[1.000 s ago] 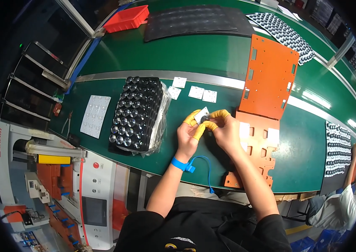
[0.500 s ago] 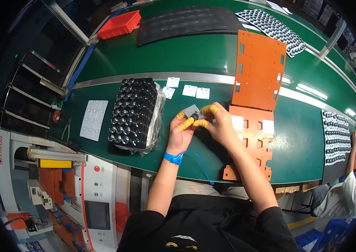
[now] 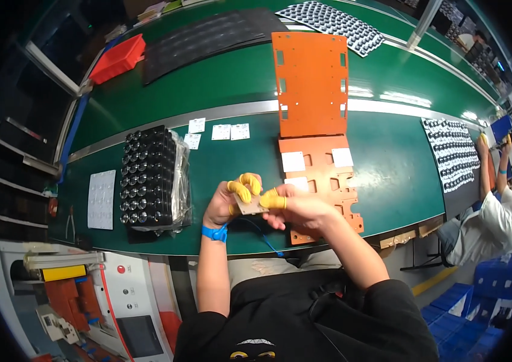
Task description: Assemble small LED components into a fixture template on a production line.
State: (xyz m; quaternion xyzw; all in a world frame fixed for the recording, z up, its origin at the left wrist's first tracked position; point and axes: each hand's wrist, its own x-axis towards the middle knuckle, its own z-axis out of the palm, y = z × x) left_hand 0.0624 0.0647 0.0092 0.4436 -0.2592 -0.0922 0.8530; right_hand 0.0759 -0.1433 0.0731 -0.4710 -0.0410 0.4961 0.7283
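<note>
Both hands work on one small square board (image 3: 249, 207), held in front of my body above the table's near edge. My left hand (image 3: 220, 204) grips its left side, with yellow finger cots on the fingers and a blue wrist strap on the wrist. From the right, my right hand (image 3: 298, 208) pinches the board's edge with its yellow-covered fingertips. Fingers hide part of the board's face. To the right of the hands lies an orange fixture plate (image 3: 322, 172) carrying several white square boards (image 3: 293, 161); its orange lid (image 3: 311, 84) lies folded back beyond it.
Left of my hands sits a stack of black trays (image 3: 147, 181) with shiny domed lenses. Several white square boards (image 3: 221, 132) lie behind, and a white panel (image 3: 101, 200) at far left. A red bin (image 3: 118, 59) stands farther back. A co-worker (image 3: 485, 226) works beside lens-covered panels (image 3: 452, 154) at right.
The view has shifted right. My hands have come nearer my body, and the board is turned differently. The dark round part seen on it earlier no longer shows.
</note>
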